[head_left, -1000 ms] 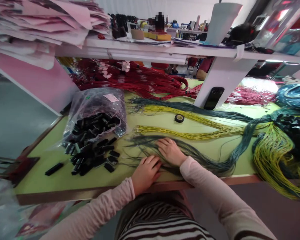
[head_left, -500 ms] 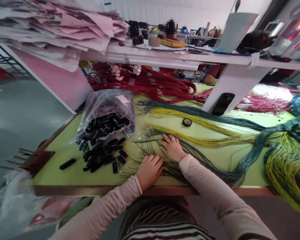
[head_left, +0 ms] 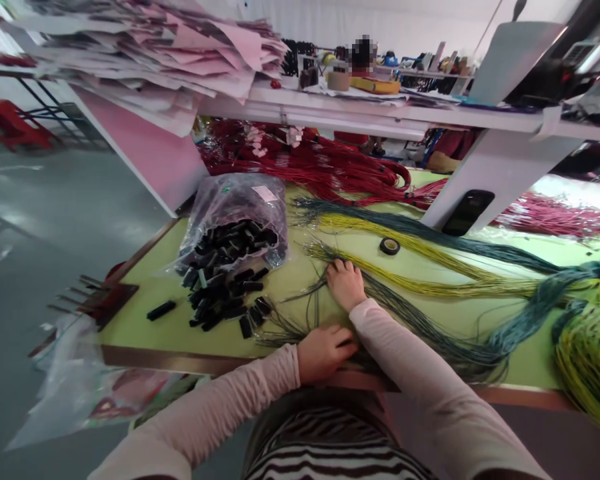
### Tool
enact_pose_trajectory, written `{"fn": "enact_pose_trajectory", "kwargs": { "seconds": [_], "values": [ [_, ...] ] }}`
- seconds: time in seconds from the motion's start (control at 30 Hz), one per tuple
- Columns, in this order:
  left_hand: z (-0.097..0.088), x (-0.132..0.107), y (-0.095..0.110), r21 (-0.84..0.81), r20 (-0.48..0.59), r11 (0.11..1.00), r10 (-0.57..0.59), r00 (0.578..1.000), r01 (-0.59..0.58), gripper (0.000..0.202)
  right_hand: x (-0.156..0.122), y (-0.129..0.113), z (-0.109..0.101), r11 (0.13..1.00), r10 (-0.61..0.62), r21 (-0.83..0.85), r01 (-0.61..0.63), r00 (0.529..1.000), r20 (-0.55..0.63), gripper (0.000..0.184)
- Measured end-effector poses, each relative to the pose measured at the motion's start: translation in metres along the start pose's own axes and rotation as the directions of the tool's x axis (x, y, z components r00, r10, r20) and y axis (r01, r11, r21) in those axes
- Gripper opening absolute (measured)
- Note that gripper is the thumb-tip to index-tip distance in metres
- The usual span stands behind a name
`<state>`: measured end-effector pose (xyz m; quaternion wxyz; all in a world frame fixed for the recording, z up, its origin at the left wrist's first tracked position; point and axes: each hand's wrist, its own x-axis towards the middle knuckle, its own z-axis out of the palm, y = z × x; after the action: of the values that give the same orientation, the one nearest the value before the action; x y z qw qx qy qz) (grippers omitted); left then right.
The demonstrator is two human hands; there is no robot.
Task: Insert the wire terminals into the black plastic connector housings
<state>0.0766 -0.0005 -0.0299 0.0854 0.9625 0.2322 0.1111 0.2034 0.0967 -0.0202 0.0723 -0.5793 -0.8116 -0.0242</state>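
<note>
Left hand [head_left: 325, 353] lay palm down near the front edge of the green worktop [head_left: 130, 327], fingers loosely curved and slightly parted, on the strands of a dark teal wire bundle [head_left: 430, 330]. No closed grip was seen. Right hand [head_left: 346, 285] lay farther back on the same bundle, open and palm down, with fingers slightly spread. Whether either hand pinched any strands could not be told.

The bundle ran from its fanned ends, just left of the hands, under both hands and on toward the right edge of the worktop. A yellow wire bundle [head_left: 430, 287] lay just behind the right hand. Farther back sat a roll of black tape [head_left: 389, 246] among yellow and teal strands.

Left of the fanned ends lay a heap of black connector housings [head_left: 225, 303], with a clear plastic bag of the same housings [head_left: 235, 227] behind it. One housing [head_left: 161, 310] lay apart, toward the left edge. A phone [head_left: 467, 212] lay near the white shelf leg [head_left: 500, 177]. Red wire bundles [head_left: 305, 163] lay along the back edge, under the shelf.
</note>
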Motion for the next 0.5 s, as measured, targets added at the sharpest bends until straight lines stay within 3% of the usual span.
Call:
{"fn": "enact_pose_trajectory", "kwargs": {
  "seconds": [0.07,0.17,0.27,0.37,0.5],
  "values": [
    [-0.001,0.000,0.000,-0.008,-0.038,0.999,-0.048,0.998,0.047,0.024,-0.001,-0.004,-0.006,0.999,-0.051,0.009,0.051,0.999,0.000,0.031],
    [-0.003,0.001,0.000,-0.024,-0.057,0.995,-0.101,0.993,0.099,0.024,-0.001,-0.013,-0.014,0.973,-0.220,0.069,0.221,0.975,-0.022,0.026],
    [-0.004,0.002,0.001,-0.055,-0.057,0.992,-0.116,0.992,0.113,0.022,0.006,-0.025,-0.018,0.944,-0.312,0.133,0.304,0.949,0.047,0.024],
    [-0.005,0.002,-0.001,-0.150,-0.109,0.966,-0.228,0.968,0.211,0.023,0.018,-0.029,-0.023,0.948,-0.294,0.157,0.276,0.949,0.111,0.018],
    [-0.004,0.002,-0.007,-0.296,-0.135,0.930,-0.267,0.954,0.219,0.031,0.031,-0.016,-0.032,0.983,-0.134,0.131,0.127,0.990,0.049,0.027]
  ]
}}
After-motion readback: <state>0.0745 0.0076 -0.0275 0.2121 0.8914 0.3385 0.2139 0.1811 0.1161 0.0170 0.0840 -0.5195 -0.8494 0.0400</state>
